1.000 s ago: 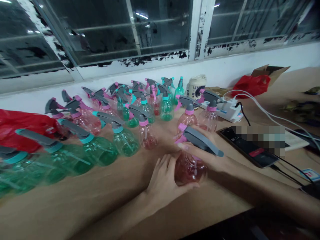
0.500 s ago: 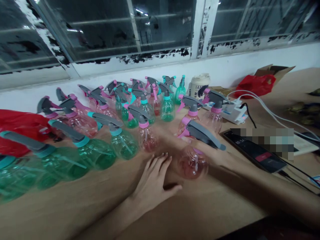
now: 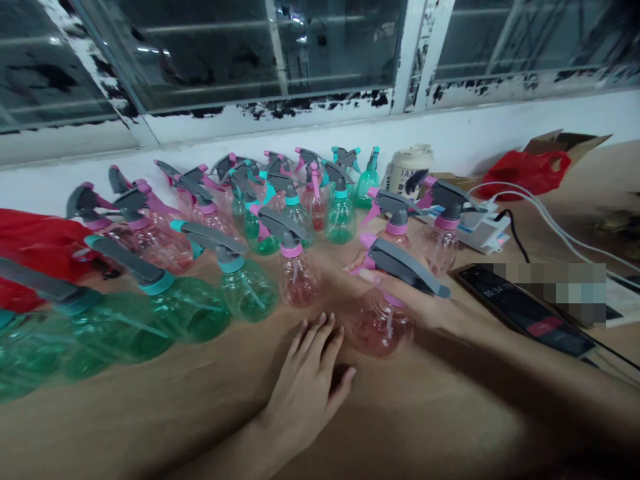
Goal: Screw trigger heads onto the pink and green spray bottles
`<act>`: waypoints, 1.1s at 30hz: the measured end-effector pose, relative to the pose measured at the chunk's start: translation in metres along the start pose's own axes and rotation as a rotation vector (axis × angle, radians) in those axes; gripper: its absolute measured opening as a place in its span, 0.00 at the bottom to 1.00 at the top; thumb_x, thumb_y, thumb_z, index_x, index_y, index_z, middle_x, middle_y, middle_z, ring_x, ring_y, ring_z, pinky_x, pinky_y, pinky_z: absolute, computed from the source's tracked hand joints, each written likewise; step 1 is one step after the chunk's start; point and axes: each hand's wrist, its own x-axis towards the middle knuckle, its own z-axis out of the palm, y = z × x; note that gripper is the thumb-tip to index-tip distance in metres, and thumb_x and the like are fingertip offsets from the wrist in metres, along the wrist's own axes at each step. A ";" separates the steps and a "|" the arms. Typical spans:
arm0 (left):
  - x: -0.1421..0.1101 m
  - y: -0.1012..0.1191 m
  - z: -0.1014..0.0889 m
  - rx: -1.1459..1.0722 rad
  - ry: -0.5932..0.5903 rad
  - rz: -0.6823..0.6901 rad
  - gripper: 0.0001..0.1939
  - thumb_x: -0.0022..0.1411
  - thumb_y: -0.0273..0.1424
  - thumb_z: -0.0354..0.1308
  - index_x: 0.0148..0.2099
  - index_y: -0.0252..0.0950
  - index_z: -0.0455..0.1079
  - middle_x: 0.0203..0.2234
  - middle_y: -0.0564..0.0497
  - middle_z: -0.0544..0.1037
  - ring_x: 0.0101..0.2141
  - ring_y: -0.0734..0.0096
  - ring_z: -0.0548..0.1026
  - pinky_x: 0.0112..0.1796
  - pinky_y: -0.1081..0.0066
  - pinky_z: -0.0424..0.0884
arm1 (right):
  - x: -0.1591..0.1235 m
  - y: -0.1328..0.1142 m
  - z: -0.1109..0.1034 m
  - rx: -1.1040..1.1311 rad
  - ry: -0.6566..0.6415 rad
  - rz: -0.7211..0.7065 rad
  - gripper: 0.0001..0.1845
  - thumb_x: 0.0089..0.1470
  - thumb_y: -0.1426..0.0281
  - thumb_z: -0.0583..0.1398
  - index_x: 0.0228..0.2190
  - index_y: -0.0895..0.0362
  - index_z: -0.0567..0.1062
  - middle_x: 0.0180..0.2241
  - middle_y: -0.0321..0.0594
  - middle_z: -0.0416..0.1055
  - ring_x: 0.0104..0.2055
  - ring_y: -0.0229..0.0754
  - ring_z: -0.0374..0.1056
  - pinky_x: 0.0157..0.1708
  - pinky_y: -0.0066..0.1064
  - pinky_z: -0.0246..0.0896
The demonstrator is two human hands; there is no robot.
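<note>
A pink spray bottle [image 3: 383, 323] with a grey and pink trigger head [image 3: 405, 265] stands on the wooden table [image 3: 430, 413]. My right hand [image 3: 427, 308] is wrapped round the bottle's neck from behind, mostly hidden by the trigger head. My left hand [image 3: 310, 380] lies flat on the table just left of the bottle, fingers stretched out, not touching it. Several pink and green spray bottles [image 3: 240, 267] stand in rows behind, toward the wall.
A phone [image 3: 530, 313] lies right of the bottle, with cables and a white power strip [image 3: 480, 230] behind it. A white jar [image 3: 410, 170] stands by the wall. Red plastic bags sit at far left [image 3: 35, 250] and back right [image 3: 525, 170].
My left hand has let go of the pink bottle and settled flat on the table. The bottle has been set upright on the table, a little further from me.
</note>
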 end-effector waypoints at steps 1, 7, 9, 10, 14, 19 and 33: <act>-0.001 0.000 0.000 0.000 -0.005 0.000 0.23 0.64 0.35 0.51 0.58 0.29 0.59 0.57 0.38 0.63 0.57 0.53 0.60 0.54 0.50 0.59 | 0.002 -0.001 0.001 -0.002 0.001 -0.016 0.09 0.55 0.62 0.56 0.35 0.53 0.72 0.33 0.37 0.73 0.38 0.42 0.70 0.44 0.39 0.65; 0.001 0.001 -0.001 0.006 -0.034 0.009 0.23 0.63 0.35 0.51 0.57 0.28 0.60 0.57 0.37 0.63 0.58 0.52 0.59 0.54 0.50 0.59 | 0.016 -0.003 0.008 0.058 0.018 -0.090 0.07 0.54 0.62 0.58 0.32 0.52 0.71 0.34 0.36 0.72 0.38 0.40 0.69 0.44 0.37 0.65; 0.002 0.001 -0.002 0.008 -0.035 0.010 0.23 0.63 0.35 0.51 0.57 0.29 0.61 0.57 0.37 0.63 0.58 0.52 0.59 0.54 0.49 0.58 | 0.019 0.000 0.010 0.073 0.017 -0.099 0.08 0.54 0.62 0.58 0.32 0.53 0.71 0.34 0.36 0.72 0.37 0.40 0.69 0.42 0.36 0.65; 0.002 0.001 -0.003 0.009 -0.035 0.012 0.22 0.63 0.35 0.51 0.56 0.29 0.61 0.57 0.37 0.63 0.58 0.52 0.59 0.54 0.49 0.58 | 0.020 0.002 0.011 0.075 0.020 -0.104 0.08 0.54 0.62 0.58 0.32 0.53 0.71 0.33 0.36 0.72 0.37 0.40 0.69 0.42 0.35 0.64; 0.002 0.002 -0.004 0.027 -0.036 0.023 0.22 0.62 0.34 0.52 0.56 0.28 0.61 0.56 0.37 0.64 0.57 0.53 0.60 0.54 0.49 0.58 | 0.022 0.005 0.010 0.069 0.017 -0.129 0.08 0.53 0.62 0.59 0.33 0.54 0.71 0.32 0.35 0.71 0.36 0.39 0.69 0.40 0.34 0.64; 0.003 0.002 -0.002 0.023 -0.022 0.018 0.22 0.63 0.34 0.51 0.56 0.29 0.61 0.57 0.37 0.64 0.57 0.53 0.60 0.54 0.49 0.58 | 0.021 0.001 0.009 0.060 -0.008 -0.097 0.09 0.54 0.61 0.58 0.34 0.53 0.71 0.34 0.34 0.71 0.35 0.38 0.68 0.40 0.33 0.64; 0.001 0.003 0.000 0.014 -0.011 -0.015 0.23 0.65 0.38 0.49 0.57 0.29 0.62 0.57 0.40 0.64 0.57 0.57 0.61 0.55 0.55 0.58 | 0.016 -0.001 0.007 -0.013 -0.017 -0.079 0.11 0.55 0.59 0.57 0.30 0.53 0.72 0.28 0.36 0.70 0.31 0.40 0.67 0.35 0.34 0.63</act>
